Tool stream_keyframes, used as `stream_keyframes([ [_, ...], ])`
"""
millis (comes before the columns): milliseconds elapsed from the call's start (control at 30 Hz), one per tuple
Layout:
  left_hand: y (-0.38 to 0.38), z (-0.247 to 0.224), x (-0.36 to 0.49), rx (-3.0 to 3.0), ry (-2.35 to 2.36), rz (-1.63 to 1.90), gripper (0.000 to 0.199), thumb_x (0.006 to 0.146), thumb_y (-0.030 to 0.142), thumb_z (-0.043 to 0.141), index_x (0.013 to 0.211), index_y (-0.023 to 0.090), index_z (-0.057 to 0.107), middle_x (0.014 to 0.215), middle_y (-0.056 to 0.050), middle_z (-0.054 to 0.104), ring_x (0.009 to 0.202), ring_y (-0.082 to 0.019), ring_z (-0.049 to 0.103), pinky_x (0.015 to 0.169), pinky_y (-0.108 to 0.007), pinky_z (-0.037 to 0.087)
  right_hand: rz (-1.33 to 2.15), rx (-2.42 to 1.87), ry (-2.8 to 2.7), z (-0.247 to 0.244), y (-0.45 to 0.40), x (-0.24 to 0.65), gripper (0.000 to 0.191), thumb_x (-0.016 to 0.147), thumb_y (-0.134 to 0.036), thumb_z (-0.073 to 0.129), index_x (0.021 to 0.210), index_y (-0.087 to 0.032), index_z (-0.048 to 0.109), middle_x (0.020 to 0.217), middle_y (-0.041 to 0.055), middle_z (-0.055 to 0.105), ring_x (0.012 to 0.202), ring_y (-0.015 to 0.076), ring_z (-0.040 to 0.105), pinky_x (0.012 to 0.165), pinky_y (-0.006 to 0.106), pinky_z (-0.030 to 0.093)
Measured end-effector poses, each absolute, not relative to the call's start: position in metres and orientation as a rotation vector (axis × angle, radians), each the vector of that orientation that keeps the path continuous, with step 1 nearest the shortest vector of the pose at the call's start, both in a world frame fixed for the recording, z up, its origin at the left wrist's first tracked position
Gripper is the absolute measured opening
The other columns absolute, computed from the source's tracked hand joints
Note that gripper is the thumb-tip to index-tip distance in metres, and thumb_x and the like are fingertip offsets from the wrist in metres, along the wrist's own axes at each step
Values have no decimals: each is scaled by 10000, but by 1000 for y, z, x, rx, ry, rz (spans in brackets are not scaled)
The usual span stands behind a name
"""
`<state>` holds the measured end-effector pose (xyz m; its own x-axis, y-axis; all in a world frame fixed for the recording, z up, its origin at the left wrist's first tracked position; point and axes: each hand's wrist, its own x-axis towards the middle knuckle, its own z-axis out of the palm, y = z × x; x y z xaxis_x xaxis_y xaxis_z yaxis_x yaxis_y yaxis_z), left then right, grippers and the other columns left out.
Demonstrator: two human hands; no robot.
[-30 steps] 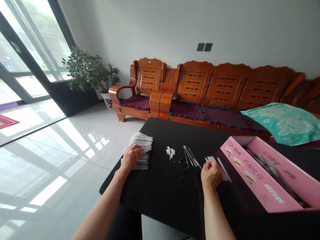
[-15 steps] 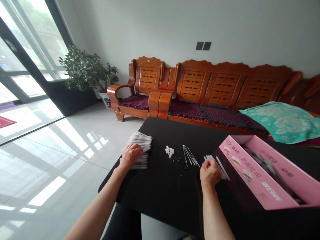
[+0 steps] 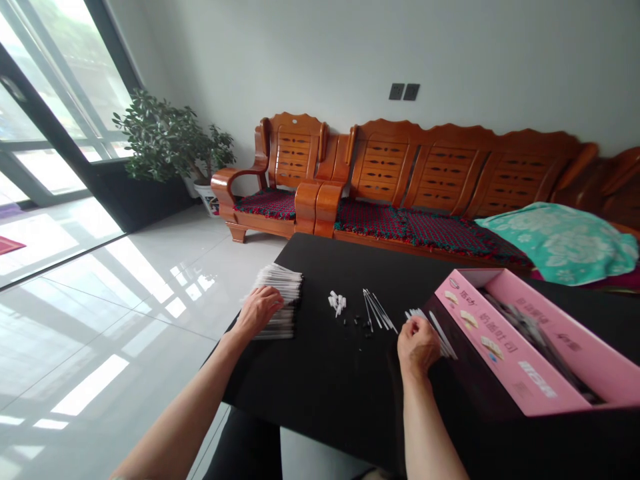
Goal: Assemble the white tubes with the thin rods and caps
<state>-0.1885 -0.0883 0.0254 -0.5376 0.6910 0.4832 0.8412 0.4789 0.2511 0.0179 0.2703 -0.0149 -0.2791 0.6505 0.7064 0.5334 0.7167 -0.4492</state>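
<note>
Loosely curled, my left grip (image 3: 260, 310) lies over the tubes (image 3: 287, 285), dark ends roughly aligned, likely keeping their row tidy. My right grip (image 3: 419, 345) is folded inward by white sticks (image 3: 443, 335); I can't tell whether either clasps anything. White bits (image 3: 341, 302), black bits (image 3: 356, 322) and rods (image 3: 383, 311) sit apart on the bench (image 3: 320, 387), perhaps for easy picking.

The single view looks forward and down from the person's head, over both hands (image 3: 259, 310) at close range
</note>
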Motion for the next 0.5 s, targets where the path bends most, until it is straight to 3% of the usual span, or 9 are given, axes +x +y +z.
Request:
stream_keyframes([
  [500, -87, 35, -191, -1418, -2430, -634, 164, 924, 296, 529, 901, 200, 659, 1023, -57, 640, 966, -211, 560, 893, -368, 418, 145, -887, -1948, -18, 273, 18, 242, 764, -248, 481, 804, -129, 689, 721, 117, 689, 669, 236, 599, 619, 308, 380],
])
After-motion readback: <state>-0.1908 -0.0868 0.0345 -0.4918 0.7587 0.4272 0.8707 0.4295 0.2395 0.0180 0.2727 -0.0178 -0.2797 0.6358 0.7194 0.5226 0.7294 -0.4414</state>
